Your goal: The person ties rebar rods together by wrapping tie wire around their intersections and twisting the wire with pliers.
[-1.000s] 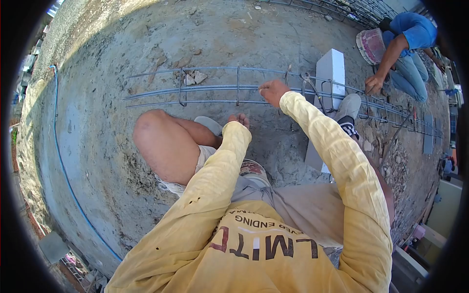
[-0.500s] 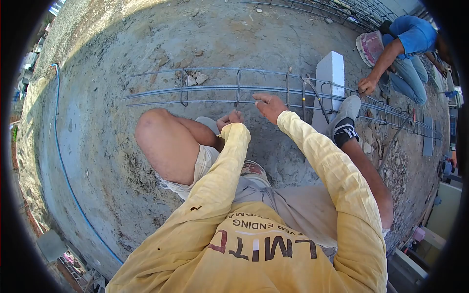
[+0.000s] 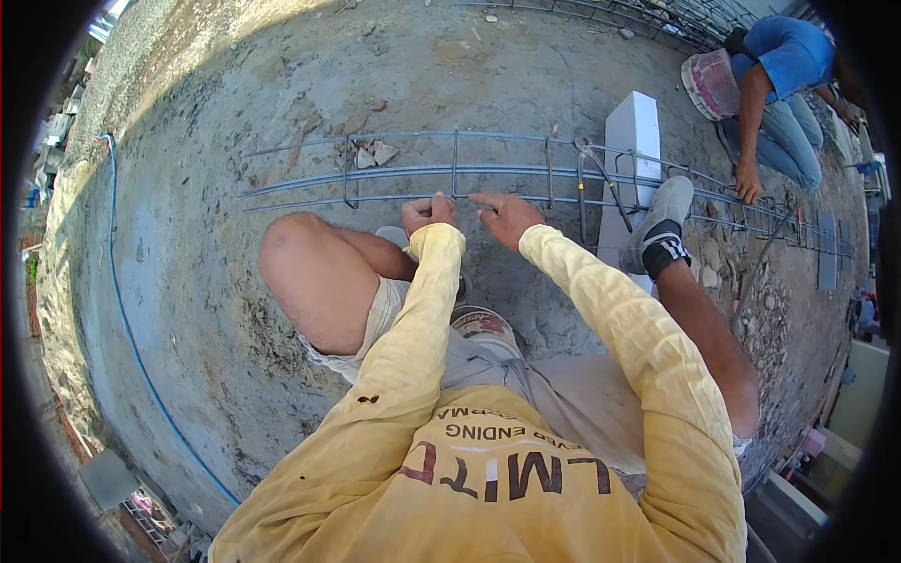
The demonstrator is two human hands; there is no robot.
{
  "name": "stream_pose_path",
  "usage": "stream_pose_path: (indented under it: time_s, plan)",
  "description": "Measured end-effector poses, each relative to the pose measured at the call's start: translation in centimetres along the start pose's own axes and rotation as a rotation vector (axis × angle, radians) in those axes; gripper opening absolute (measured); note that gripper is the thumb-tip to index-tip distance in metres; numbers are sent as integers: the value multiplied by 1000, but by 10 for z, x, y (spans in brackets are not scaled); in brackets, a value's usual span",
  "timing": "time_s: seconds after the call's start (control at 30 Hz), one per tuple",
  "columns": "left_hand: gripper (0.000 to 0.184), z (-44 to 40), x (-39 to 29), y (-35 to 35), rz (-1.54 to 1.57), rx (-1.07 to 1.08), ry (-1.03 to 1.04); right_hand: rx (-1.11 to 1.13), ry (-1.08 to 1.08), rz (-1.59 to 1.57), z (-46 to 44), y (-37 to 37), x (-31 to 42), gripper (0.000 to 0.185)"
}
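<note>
A steel rebar cage [image 3: 375,171] with square stirrups lies across the ground in front of me. My left hand [image 3: 430,215] is closed at the near lower bar, beside a stirrup [image 3: 456,164]. Its fingertips are pinched together; whatever thin thing they may hold is too small to make out. To its right, my right hand [image 3: 511,221] has the index finger stretched out along the same bar toward that stirrup, and I see nothing in it. Long-handled nippers [image 3: 582,192] with yellow marks lean over the cage, apart from my hands.
A white block [image 3: 634,131] props the cage near my outstretched foot [image 3: 668,206]. I sit on a bucket [image 3: 484,326]. A co-worker in blue [image 3: 796,61] crouches at the right beside a pinkish bucket [image 3: 711,86], a hand on the cage. A blue hose [image 3: 120,281] runs along the left.
My left hand has moved up and slightly left to the near bar. My right hand has shifted left and down, closer to it. The co-worker's hand has moved right along the cage.
</note>
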State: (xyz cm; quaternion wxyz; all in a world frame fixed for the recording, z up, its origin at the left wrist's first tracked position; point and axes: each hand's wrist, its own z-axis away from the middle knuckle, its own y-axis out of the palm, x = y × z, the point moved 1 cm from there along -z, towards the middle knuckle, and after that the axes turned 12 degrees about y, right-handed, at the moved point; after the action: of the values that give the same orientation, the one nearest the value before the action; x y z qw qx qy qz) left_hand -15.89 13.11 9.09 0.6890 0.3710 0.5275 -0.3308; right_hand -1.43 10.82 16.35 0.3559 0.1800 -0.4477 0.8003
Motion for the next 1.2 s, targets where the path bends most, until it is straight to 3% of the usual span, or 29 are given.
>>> stream_pose_path:
  time_s: [0.27,0.4,0.6,0.7,0.8,0.9,1.0,1.2]
  plan:
    - [33,-30,-41,15,60,-49,-378,24,-114,31,6,13,-15,40]
    - [27,-46,-18,8,137,70,-528,10,-97,39,7,9,-8,40]
    - [27,-34,6,0,269,185,-311,82,-8,43,0,-2,-3,42]
    - [31,-18,14,6,132,88,-150,61,-62,69,0,-5,-2,41]
    - [36,-16,17,-2,-187,200,-209,65,-47,89,6,-8,4,41]
    - [37,-18,28,-7,-291,307,-164,94,-42,105,4,-9,5,42]
    - [35,-10,9,-2,-523,308,-6,109,-46,78,2,-11,4,42]
    - [31,-17,24,-5,-622,360,105,82,-39,121,5,-9,8,42]
